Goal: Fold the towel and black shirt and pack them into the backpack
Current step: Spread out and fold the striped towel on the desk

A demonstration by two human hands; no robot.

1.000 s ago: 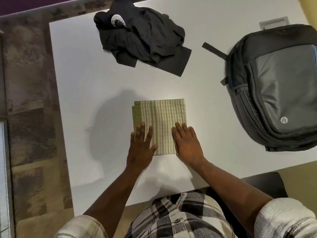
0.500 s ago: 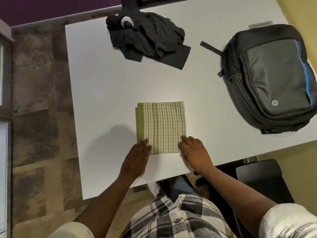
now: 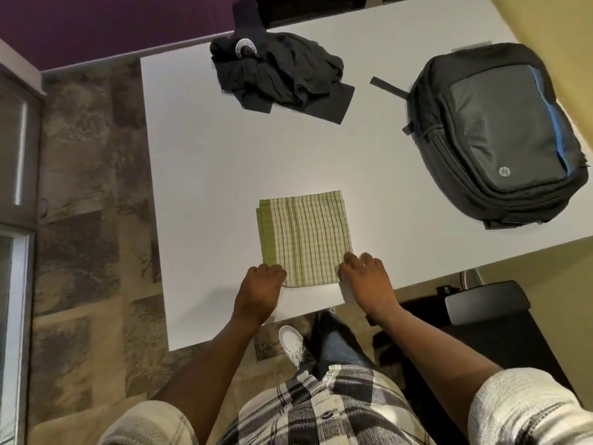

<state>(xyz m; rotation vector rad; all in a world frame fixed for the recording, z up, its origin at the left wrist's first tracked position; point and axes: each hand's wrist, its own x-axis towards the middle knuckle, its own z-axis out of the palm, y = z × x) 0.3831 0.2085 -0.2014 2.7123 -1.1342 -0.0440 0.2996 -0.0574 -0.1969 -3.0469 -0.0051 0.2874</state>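
The folded green-striped cloth towel [image 3: 305, 239] is lying at lower centre of the white table [image 3: 199, 175]. The left hand [image 3: 260, 289] and right hand [image 3: 369, 281] are curling fingers onto its near corners. Being soft and light, it is probably best lifted by those corners.

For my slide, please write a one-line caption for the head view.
Both hands, left hand and right hand, grasp the folded towel near black shirt and backpack.

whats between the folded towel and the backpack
Nothing: in the head view only bare white table separates the folded towel from the backpack.
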